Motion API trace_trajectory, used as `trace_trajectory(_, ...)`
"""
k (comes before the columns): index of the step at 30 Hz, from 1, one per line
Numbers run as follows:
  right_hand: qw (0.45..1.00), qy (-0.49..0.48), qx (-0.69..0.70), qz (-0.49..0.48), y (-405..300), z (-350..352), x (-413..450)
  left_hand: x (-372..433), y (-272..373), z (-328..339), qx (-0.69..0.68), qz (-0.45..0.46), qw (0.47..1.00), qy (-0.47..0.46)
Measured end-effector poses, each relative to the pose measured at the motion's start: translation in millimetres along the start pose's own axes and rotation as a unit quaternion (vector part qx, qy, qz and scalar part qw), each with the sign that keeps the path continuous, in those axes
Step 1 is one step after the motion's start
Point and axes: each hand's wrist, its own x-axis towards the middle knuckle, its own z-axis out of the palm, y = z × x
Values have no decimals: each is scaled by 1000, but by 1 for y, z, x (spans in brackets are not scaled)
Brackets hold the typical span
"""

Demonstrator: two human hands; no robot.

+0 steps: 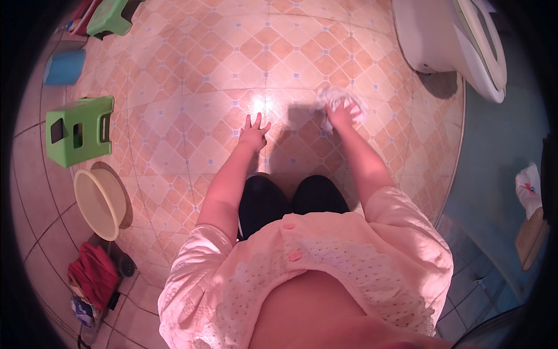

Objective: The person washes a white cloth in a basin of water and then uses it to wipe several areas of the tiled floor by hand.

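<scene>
A crumpled white cloth (324, 97) lies on the patterned tile floor (226, 65), right of the middle of the view. My right hand (342, 117) presses on this cloth with its fingers spread over it. My left hand (253, 134) is left of the cloth, apart from it, with fingers spread and nothing in it. Whether the left palm touches the floor I cannot tell. My knees in dark trousers show behind the two hands.
At the left are a green plastic stool (89, 131), a pale yellow basin (100, 203), a blue bin (65, 66) and a red cloth (93, 275) on a wheeled cart. Another green stool (109, 19) stands at the upper left. A white toilet (431, 39) stands at the upper right.
</scene>
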Motion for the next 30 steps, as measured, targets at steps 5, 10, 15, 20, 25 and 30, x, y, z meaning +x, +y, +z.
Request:
trace_trajectory(5,993,35,-74,-88,-12,23,-16,1,-2,10,2,14,999,30)
trace_trajectory(10,910,-32,-253,-327,64,61,-90,-7,-5,7,-26,19,999,33)
trace_trajectory(15,973,-162,1,-167,99,34,-101,-31,-15,35,-46,60,996,53)
trace_trajectory(20,945,-75,274,-162,88,26,-112,-67,8,17,-162,162,968,101)
trace_trajectory(25,749,-193,614,-158,2,-8,-190,-96,25,-4,-251,276,908,190)
trace_trajectory(30,744,-181,615,-188,-22,-34,-254,-132,31,-32,-323,326,874,161)
